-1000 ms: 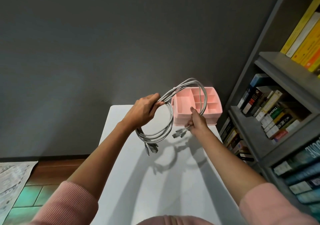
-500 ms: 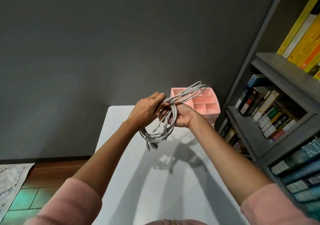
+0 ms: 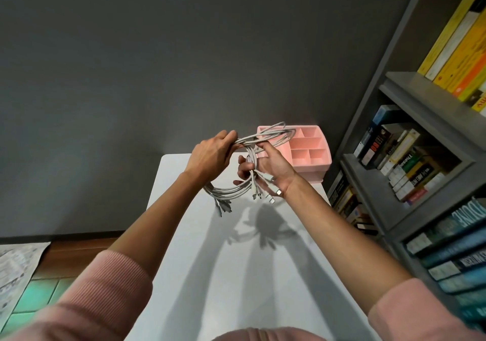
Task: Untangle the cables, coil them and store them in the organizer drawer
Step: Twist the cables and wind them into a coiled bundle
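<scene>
A grey coiled cable bundle (image 3: 228,192) is gripped by left hand (image 3: 210,156) and right hand (image 3: 276,168), close together, before a pink plastic compartmented organizer (image 3: 314,169) (loop overlapping its left compartment).

Printed lettering on book spines (image 3: 410,162), bookshelf (image 3: 426,96), 3 o'clock: too small and tilted to read. Large pale capitals on teal spine (image 3: 468,214), 4 o'clock, ending "ING". Newspaper (image 3: 15,267), 8 o'clock: print illegible.

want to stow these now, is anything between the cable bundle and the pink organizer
Nothing visible stands between them. The left hand and right hand grip the cables above the table, in front of the pink organizer, whose open top compartments look empty. Whether its drawer is open is unclear.
</scene>
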Motion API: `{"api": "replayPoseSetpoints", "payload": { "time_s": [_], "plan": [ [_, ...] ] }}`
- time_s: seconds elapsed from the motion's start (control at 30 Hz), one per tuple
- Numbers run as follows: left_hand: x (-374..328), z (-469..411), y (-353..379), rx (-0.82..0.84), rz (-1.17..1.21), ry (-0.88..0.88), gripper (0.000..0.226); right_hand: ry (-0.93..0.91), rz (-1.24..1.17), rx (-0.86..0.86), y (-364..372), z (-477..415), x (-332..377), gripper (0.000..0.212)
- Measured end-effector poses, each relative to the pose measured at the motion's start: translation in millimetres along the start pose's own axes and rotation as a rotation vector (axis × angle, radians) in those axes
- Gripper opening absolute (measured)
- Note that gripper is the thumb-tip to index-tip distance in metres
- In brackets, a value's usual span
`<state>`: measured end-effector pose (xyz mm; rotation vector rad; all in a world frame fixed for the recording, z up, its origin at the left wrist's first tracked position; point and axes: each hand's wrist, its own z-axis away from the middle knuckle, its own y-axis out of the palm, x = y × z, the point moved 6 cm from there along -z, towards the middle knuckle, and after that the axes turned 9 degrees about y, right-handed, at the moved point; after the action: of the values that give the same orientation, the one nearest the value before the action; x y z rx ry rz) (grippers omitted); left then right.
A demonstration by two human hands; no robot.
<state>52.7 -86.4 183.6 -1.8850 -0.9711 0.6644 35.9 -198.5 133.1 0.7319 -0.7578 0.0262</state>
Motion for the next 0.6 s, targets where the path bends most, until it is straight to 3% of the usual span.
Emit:
{"api": "replayPoseSetpoints", "payload": {
  "time_s": [0.13, 0.2, 0.3, 0.6],
  "plan": [
    [3, 1, 3, 0.055, -0.011, -0.008, 0.033, -0.048, -0.111, 0.022, 3, 0, 0, 0.024],
    [3, 1, 4, 0.078, -0.027, 0.003, 0.035, -0.007, 0.089, -0.064, 2, -1, -2, 0.014],
    [0, 2, 7, 0.127, -0.07, 0.046, 0.036, 0.113, 0.462, -0.222, -5, -5, -11, 0.031],
    [-6, 3, 16, 0.25, -0.185, 0.049, 0.037, 0.327, 0.766, -0.381, -10, 1, -11, 0.014]
  ]
}}
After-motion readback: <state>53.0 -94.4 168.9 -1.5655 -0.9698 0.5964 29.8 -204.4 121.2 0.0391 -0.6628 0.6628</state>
